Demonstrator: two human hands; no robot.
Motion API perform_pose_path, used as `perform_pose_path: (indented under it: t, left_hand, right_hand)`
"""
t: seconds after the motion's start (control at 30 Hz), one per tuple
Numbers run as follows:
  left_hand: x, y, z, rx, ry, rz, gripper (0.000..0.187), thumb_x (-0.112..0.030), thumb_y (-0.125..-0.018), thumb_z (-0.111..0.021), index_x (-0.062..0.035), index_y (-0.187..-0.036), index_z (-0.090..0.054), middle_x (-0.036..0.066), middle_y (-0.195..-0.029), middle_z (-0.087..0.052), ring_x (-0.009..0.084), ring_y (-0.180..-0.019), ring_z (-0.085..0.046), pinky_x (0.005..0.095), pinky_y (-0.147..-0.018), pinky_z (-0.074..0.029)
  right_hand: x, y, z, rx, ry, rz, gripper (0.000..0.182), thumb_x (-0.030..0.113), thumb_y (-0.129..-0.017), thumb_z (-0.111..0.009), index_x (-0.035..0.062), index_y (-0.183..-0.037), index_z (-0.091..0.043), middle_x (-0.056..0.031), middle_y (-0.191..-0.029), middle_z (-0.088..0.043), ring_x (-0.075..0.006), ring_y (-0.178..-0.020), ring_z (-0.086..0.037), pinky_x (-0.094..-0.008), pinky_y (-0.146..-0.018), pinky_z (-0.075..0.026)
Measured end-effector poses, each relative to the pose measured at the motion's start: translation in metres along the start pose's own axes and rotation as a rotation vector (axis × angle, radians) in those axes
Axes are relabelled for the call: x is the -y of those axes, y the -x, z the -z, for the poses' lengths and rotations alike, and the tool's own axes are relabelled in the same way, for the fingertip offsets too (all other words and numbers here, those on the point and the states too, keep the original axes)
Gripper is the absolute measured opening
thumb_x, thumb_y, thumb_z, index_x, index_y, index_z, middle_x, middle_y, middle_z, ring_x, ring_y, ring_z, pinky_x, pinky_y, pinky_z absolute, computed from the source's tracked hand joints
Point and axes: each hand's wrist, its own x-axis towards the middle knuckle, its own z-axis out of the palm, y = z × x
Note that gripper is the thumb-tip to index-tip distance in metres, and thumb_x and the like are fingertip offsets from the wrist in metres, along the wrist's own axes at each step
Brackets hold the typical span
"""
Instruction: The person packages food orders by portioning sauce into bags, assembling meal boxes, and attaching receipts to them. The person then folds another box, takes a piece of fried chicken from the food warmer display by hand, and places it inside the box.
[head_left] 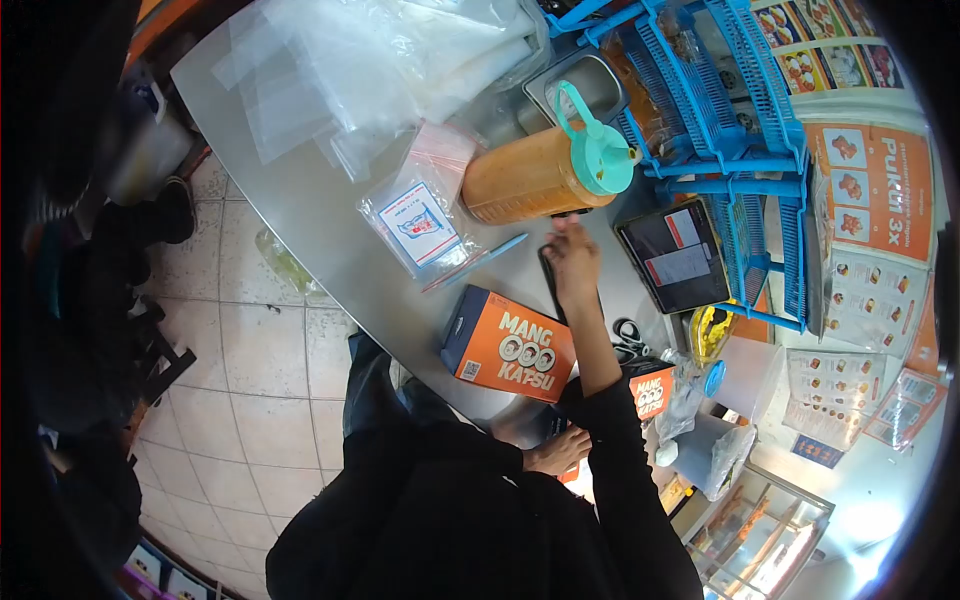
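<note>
My right hand (573, 262) reaches over the metal table (365, 285), its fingers curled on a dark item too small to make out, beside a dark strip. Just above it stands a large bottle of orange-brown sauce (530, 180) with a turquoise lid. An orange and dark blue "Mang Katsu" box (515, 345) sits below and left of this hand. Closer to my body, my left hand (560, 452) lies with its fingers slightly apart over another orange and dark box, partly hidden by the hand and sleeve.
Clear plastic bags (350, 60), a packet with a blue-bordered label (418, 222) and a blue pen (505, 247) lie on the table. A tablet (675, 255), black scissors (630, 340), a metal container (590, 85) and blue racks (700, 80) stand to the right.
</note>
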Motion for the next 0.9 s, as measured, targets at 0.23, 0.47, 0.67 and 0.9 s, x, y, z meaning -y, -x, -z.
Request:
perform_pose_path:
  t: [0.23,0.47,0.67,0.9]
  left_hand:
    - [-0.001,0.002,-0.001,0.000,0.019,0.037,0.044,-0.029,-0.078,-0.048,-0.0058,-0.115,-0.048,0.014,-0.125,-0.038,0.0298,-0.121,-0.030,0.0463,-0.103,-0.018]
    - [-0.015,-0.003,-0.019,0.042,-0.032,0.102,0.044,-0.028,-0.076,-0.050,-0.0070,-0.115,-0.049,0.014,-0.129,-0.036,0.0292,-0.123,-0.029,0.0451,-0.103,-0.018]
    - [-0.020,-0.003,-0.009,0.016,-0.071,0.177,0.047,-0.029,-0.073,-0.055,-0.0089,-0.115,-0.049,0.016,-0.132,-0.033,0.0288,-0.123,-0.030,0.0421,-0.103,-0.019]
    - [-0.024,-0.003,0.001,-0.049,-0.057,0.153,0.045,-0.024,-0.074,-0.057,-0.0097,-0.116,-0.049,0.016,-0.128,-0.037,0.0270,-0.117,-0.035,0.0414,-0.100,-0.023]
  right_hand:
    - [-0.026,-0.057,0.008,0.159,0.162,-0.214,0.028,0.022,-0.087,-0.050,-0.0044,-0.080,-0.051,-0.0168,-0.082,-0.058,-0.0245,-0.078,-0.061,-0.0342,-0.070,-0.053]
    - [0.007,-0.014,0.065,0.347,0.159,0.069,0.029,0.020,-0.087,-0.050,-0.0081,-0.094,-0.054,-0.0151,-0.092,-0.059,-0.0209,-0.084,-0.058,-0.0285,-0.074,-0.049]
    - [0.022,0.121,0.236,0.266,0.532,0.332,0.019,0.015,-0.084,-0.054,-0.0004,-0.083,-0.065,-0.0096,-0.104,-0.056,-0.0179,-0.090,-0.055,-0.0304,-0.083,-0.041]
    - [-0.063,0.138,0.291,0.265,0.955,0.837,0.012,0.015,-0.071,-0.066,0.0091,-0.081,-0.067,-0.0046,-0.106,-0.052,-0.0272,-0.105,-0.039,-0.0381,-0.091,-0.030]
